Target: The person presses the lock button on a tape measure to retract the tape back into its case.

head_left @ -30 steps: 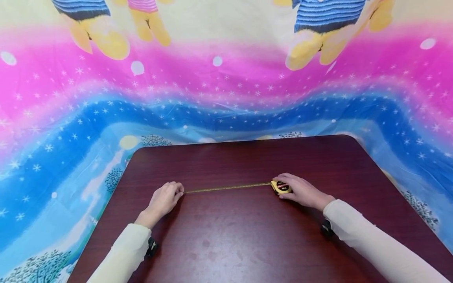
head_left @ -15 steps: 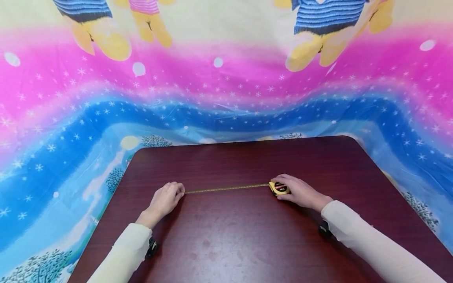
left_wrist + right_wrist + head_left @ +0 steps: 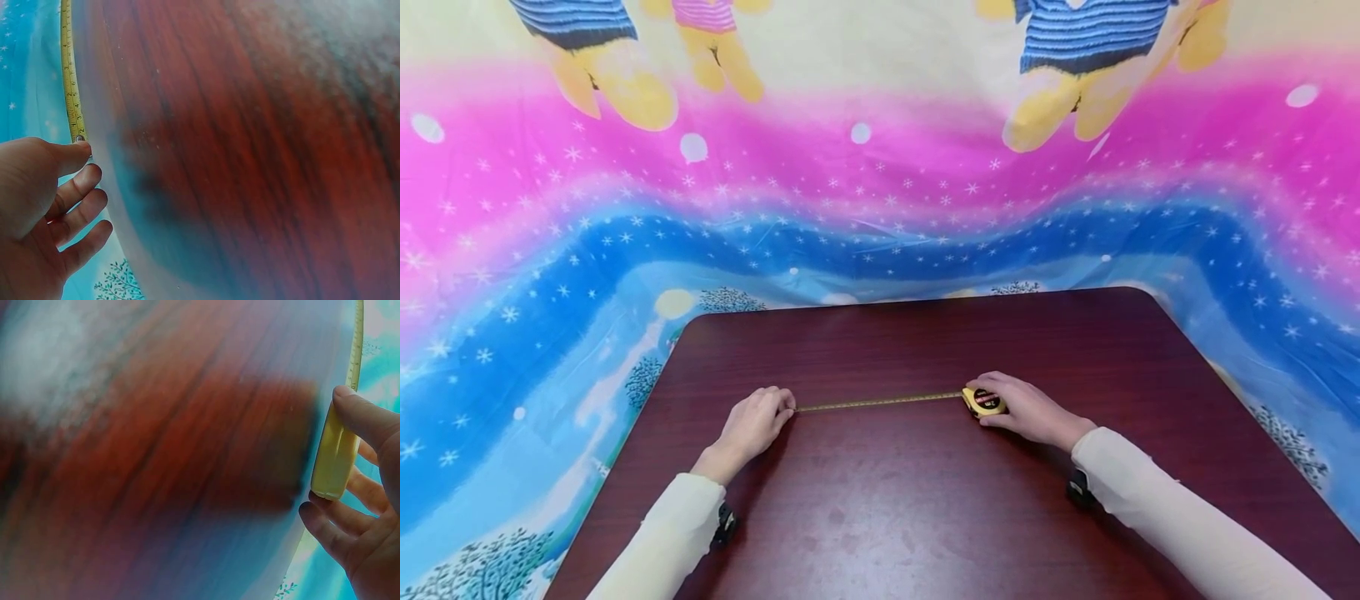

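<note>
A yellow and black tape measure is gripped by my right hand, thumb on one side and fingers round the other. Its yellow blade runs out leftward in a straight line just over the tabletop. At the blade's far end, my left hand pinches the tip between thumb and index finger. In the left wrist view, the thumb lies at the blade's end hook, while the other fingers stay loosely bent. The right wrist view has the yellow case edge-on between thumb and fingers.
A dark red-brown wooden table with rounded far corners lies under both hands. Behind and beside it hangs a printed cloth in pink and blue. Black wrist cameras sit below both pale sleeves.
My right hand has moved a little to the left with the tape measure case, so the blade showing between the hands is shorter. The left hand has barely moved.
</note>
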Action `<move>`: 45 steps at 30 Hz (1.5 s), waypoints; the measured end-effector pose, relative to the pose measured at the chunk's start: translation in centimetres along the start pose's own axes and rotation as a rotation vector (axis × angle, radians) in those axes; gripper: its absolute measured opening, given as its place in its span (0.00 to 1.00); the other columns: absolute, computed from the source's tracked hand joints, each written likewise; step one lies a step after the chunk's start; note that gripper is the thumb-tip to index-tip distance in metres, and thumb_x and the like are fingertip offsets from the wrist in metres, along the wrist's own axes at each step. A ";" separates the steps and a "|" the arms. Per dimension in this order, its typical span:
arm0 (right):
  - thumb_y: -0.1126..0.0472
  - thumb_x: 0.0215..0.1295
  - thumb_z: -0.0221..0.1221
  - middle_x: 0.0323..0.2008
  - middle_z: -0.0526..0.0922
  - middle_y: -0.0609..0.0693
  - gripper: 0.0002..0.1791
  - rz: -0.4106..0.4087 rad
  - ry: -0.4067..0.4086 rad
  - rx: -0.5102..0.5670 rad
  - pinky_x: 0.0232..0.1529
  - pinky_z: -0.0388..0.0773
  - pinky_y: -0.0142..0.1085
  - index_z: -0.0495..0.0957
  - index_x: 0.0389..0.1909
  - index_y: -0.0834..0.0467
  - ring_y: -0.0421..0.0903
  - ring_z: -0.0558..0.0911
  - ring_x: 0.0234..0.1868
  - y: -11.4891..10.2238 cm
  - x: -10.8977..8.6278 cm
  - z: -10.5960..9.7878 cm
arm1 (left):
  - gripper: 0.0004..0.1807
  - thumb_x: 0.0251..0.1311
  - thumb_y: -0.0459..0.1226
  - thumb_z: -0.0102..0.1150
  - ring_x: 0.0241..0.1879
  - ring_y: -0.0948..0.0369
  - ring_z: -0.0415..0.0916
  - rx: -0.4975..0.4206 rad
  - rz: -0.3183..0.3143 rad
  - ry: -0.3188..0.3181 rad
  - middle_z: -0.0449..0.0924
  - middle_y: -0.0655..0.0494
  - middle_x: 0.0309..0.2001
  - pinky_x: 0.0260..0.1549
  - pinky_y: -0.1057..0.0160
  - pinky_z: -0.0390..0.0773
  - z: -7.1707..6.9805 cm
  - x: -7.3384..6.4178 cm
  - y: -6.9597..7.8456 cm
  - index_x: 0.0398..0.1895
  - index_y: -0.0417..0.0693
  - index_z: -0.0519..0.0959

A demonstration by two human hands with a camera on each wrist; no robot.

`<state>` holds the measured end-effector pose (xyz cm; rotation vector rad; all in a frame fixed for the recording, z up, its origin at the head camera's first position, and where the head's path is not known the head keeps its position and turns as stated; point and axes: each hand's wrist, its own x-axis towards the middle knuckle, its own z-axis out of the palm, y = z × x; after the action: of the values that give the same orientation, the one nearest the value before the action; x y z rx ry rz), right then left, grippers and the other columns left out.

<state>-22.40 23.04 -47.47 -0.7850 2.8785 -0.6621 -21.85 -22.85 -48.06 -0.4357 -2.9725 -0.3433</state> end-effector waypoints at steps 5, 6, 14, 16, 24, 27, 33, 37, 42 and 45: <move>0.54 0.64 0.69 0.66 0.74 0.56 0.32 0.000 -0.007 -0.001 0.64 0.74 0.55 0.72 0.69 0.52 0.55 0.75 0.66 -0.2 0.2 0.0 | 0.04 0.65 0.37 0.65 0.34 0.61 0.74 0.003 0.002 -0.009 0.78 0.62 0.30 0.33 0.58 0.77 -0.1 0.1 0.2 0.33 0.56 0.81; 0.54 0.64 0.69 0.66 0.75 0.56 0.32 0.000 -0.007 -0.002 0.64 0.74 0.54 0.72 0.69 0.52 0.55 0.75 0.66 -0.3 0.2 0.0 | 0.03 0.65 0.37 0.65 0.34 0.61 0.74 0.004 0.002 -0.010 0.78 0.61 0.30 0.33 0.58 0.77 -0.1 0.2 0.3 0.33 0.56 0.81; 0.54 0.63 0.70 0.65 0.75 0.56 0.32 -0.011 -0.007 -0.012 0.64 0.74 0.54 0.73 0.68 0.53 0.55 0.76 0.66 -0.5 0.5 -0.1 | 0.02 0.66 0.37 0.64 0.34 0.61 0.74 -0.006 -0.001 -0.021 0.79 0.60 0.31 0.34 0.58 0.77 0.0 0.3 0.7 0.35 0.53 0.81; 0.54 0.63 0.70 0.65 0.75 0.55 0.32 -0.012 -0.008 -0.013 0.64 0.75 0.54 0.73 0.68 0.53 0.55 0.76 0.66 -0.6 0.5 -0.1 | 0.02 0.66 0.37 0.64 0.34 0.61 0.74 -0.011 -0.002 -0.021 0.79 0.60 0.31 0.34 0.58 0.77 0.0 0.3 0.7 0.35 0.53 0.82; 0.54 0.62 0.70 0.65 0.76 0.55 0.32 -0.005 -0.006 -0.007 0.63 0.75 0.53 0.73 0.67 0.52 0.54 0.77 0.65 -0.8 0.7 0.0 | 0.02 0.65 0.37 0.65 0.34 0.61 0.74 -0.027 0.001 -0.012 0.79 0.61 0.31 0.33 0.58 0.77 0.2 0.1 1.0 0.34 0.55 0.82; 0.54 0.62 0.70 0.65 0.75 0.55 0.32 -0.005 -0.006 -0.002 0.63 0.75 0.53 0.73 0.67 0.52 0.54 0.76 0.65 -1.0 0.7 0.1 | 0.03 0.65 0.37 0.65 0.33 0.61 0.73 -0.027 0.003 -0.012 0.78 0.61 0.31 0.33 0.58 0.77 0.2 0.1 1.2 0.34 0.55 0.81; 0.54 0.63 0.69 0.66 0.75 0.55 0.32 -0.013 -0.011 0.011 0.64 0.75 0.54 0.73 0.68 0.52 0.55 0.76 0.66 -1.3 0.8 0.5 | 0.03 0.65 0.37 0.65 0.33 0.62 0.73 -0.026 0.021 -0.012 0.78 0.62 0.30 0.32 0.60 0.76 0.4 0.3 1.7 0.33 0.55 0.81; 0.54 0.63 0.69 0.67 0.74 0.55 0.32 -0.013 -0.013 0.008 0.64 0.74 0.54 0.72 0.68 0.52 0.55 0.75 0.67 -1.6 1.0 0.5 | 0.03 0.66 0.37 0.65 0.33 0.62 0.73 -0.035 0.021 -0.010 0.78 0.62 0.30 0.32 0.59 0.76 0.3 0.5 1.9 0.33 0.55 0.81; 0.54 0.63 0.69 0.66 0.74 0.55 0.32 -0.019 -0.012 0.004 0.64 0.75 0.54 0.73 0.68 0.52 0.55 0.76 0.66 -1.7 1.4 0.4 | 0.03 0.65 0.37 0.65 0.33 0.62 0.73 -0.031 0.012 -0.012 0.78 0.62 0.30 0.32 0.59 0.76 0.4 0.7 2.0 0.33 0.55 0.81; 0.54 0.63 0.69 0.66 0.74 0.55 0.32 -0.022 -0.010 -0.001 0.64 0.75 0.53 0.73 0.68 0.52 0.55 0.76 0.66 -1.7 1.5 0.3 | 0.03 0.65 0.37 0.65 0.34 0.61 0.74 -0.036 0.013 -0.010 0.78 0.61 0.31 0.33 0.59 0.77 0.5 0.8 2.2 0.34 0.55 0.81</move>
<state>-22.85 20.85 -47.01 -0.8193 2.8651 -0.6568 -22.02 -20.44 -47.98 -0.4617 -2.9762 -0.3957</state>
